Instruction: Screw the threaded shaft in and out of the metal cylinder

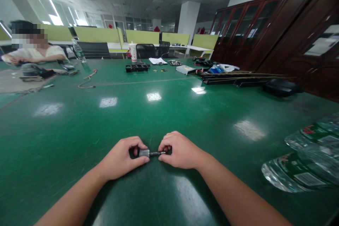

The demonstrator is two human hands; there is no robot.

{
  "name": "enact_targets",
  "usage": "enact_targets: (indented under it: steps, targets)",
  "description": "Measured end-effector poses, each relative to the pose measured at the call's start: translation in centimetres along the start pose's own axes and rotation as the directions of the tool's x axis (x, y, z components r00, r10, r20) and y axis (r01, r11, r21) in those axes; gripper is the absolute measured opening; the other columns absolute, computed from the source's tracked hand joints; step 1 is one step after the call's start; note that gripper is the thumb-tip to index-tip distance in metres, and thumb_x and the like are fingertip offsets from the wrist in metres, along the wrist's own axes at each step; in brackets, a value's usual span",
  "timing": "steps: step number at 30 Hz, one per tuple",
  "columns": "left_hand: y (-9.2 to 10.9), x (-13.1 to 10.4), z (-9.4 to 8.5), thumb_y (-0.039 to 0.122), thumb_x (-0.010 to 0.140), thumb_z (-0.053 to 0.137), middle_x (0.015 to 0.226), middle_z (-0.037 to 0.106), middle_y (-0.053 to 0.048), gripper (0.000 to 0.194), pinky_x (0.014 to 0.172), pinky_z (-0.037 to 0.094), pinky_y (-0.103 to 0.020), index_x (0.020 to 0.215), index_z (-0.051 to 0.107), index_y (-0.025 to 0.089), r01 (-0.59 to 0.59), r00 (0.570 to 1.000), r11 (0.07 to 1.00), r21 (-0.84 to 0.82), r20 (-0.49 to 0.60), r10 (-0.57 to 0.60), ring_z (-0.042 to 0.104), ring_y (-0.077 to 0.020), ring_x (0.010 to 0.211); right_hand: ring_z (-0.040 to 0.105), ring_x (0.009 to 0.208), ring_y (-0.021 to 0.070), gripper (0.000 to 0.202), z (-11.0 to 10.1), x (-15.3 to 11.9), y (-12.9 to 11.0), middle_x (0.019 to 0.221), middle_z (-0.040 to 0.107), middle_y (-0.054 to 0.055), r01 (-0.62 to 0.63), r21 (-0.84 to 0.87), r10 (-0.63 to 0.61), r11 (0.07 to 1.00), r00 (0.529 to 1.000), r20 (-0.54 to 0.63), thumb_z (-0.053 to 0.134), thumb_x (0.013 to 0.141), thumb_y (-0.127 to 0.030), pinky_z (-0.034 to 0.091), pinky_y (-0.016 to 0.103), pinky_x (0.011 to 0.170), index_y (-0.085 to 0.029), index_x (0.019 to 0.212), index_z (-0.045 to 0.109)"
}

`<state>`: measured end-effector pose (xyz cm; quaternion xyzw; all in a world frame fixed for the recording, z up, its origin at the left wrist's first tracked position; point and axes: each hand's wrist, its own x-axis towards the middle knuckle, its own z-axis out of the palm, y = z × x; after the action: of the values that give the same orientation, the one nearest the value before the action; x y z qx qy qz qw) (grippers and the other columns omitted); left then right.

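Between my thumb and fingers, my left hand point(122, 159) grips a small grey metal cylinder point(144, 153). A thin dark shaft point(155, 154) sticks out of the cylinder's right end and points toward my other hand. My right hand point(180, 151) pinches the shaft's far tip with thumb and fingers. The cylinder and shaft lie in one line, roughly level, close over the green table point(169, 116). Whether the two are one piece or separate parts, I cannot tell.
Clear plastic bottles point(296, 173) lie at the right. Black rails point(238, 77), a silver box point(184, 69), a black part point(137, 67) and a cord point(87, 79) lie farther back. A person point(37, 47) sits at the far left, beside an upright bottle point(78, 51).
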<state>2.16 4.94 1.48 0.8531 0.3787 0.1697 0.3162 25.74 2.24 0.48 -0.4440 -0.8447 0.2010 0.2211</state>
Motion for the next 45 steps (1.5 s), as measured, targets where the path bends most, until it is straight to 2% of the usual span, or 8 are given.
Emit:
enact_targets:
  steps: [7,10,18,23,27,32,38,45]
  targets:
    - [-0.3,-0.1,0.0,0.039,0.082,0.067,0.078,0.063,0.0,0.021,0.065,0.043,-0.025,0.087,0.067,0.019,0.013,1.0,1.0,0.007,-0.003,-0.013,0.057,-0.0154,0.071,0.057,0.065,0.0117,0.006,-1.4,-0.4,1.0,0.07,0.065,0.0,-0.138,-0.022,0.138,0.99,0.99,-0.005,0.073,0.07,-0.022,0.04,0.023,0.061,-0.018,0.075,0.073]
    - [-0.3,-0.1,0.0,0.039,0.082,0.066,0.078,0.063,0.0,0.021,0.065,0.043,-0.025,0.088,0.067,0.019,0.02,1.0,1.0,0.011,0.007,-0.02,0.058,-0.0157,0.071,0.057,0.064,0.0113,0.007,-1.6,-0.5,1.1,0.071,0.066,0.0,-0.157,0.003,0.157,0.988,0.988,0.002,0.073,0.069,-0.021,0.04,0.022,0.06,-0.018,0.076,0.074]
    - [-0.1,0.0,0.0,0.04,0.081,0.066,0.076,0.062,0.0,0.022,0.064,0.043,-0.025,0.086,0.067,0.019,0.03,1.0,0.999,0.013,0.0,-0.03,0.057,-0.0155,0.069,0.059,0.069,0.0123,0.012,-0.8,-0.1,0.8,0.075,0.067,0.0,-0.09,0.069,0.09,0.994,0.996,0.008,0.077,0.071,-0.023,0.042,0.024,0.065,-0.019,0.082,0.075]
    - [-0.3,-0.1,0.1,0.034,0.077,0.07,0.077,0.062,0.001,0.021,0.065,0.043,-0.025,0.092,0.066,0.019,0.035,0.999,0.999,0.011,-0.001,-0.035,0.058,-0.0159,0.071,0.06,0.072,0.0122,0.025,0.8,0.4,-0.5,0.08,0.069,0.0,-0.063,0.155,0.07,0.986,0.997,-0.038,0.076,0.069,-0.014,0.044,0.025,0.071,-0.02,0.092,0.073]
    - [-0.3,0.0,0.2,0.028,0.074,0.071,0.081,0.063,0.0,0.022,0.066,0.043,-0.025,0.094,0.066,0.02,0.035,0.999,0.999,0.025,0.002,-0.035,0.057,-0.016,0.072,0.06,0.077,0.0135,0.019,1.5,0.5,-1.1,0.081,0.069,0.0,-0.042,0.113,0.052,0.993,0.995,-0.083,0.073,0.073,-0.015,0.043,0.027,0.076,-0.021,0.09,0.072]
    - [-0.2,0.0,0.0,0.031,0.075,0.071,0.082,0.062,0.0,0.023,0.066,0.043,-0.025,0.094,0.066,0.02,0.023,1.0,0.999,0.036,0.01,-0.023,0.057,-0.0162,0.072,0.061,0.077,0.0134,0.017,1.3,0.5,-1.1,0.083,0.07,0.0,-0.046,0.102,0.052,0.994,0.997,-0.06,0.071,0.076,-0.018,0.042,0.027,0.076,-0.021,0.093,0.072]
    - [-0.1,-0.1,-0.1,0.033,0.085,0.061,0.081,0.063,-0.001,0.017,0.067,0.043,-0.026,0.094,0.067,0.019,-0.009,1.0,1.0,0.012,0.015,0.009,0.056,-0.0155,0.072,0.061,0.079,0.0144,0.016,1.3,0.4,-1.2,0.083,0.07,0.001,-0.026,0.086,0.031,0.996,0.998,-0.06,0.068,0.078,-0.018,0.041,0.028,0.079,-0.021,0.093,0.072]
    - [-0.3,0.0,0.1,0.031,0.08,0.067,0.077,0.061,0.0,0.017,0.065,0.042,-0.025,0.091,0.067,0.019,0.011,1.0,0.999,0.031,0.004,-0.011,0.057,-0.0155,0.071,0.06,0.081,0.0152,0.015,1.6,0.6,-1.5,0.08,0.07,0.0,-0.012,0.04,0.014,0.999,0.998,-0.055,0.071,0.078,-0.024,0.039,0.031,0.082,-0.021,0.092,0.073]
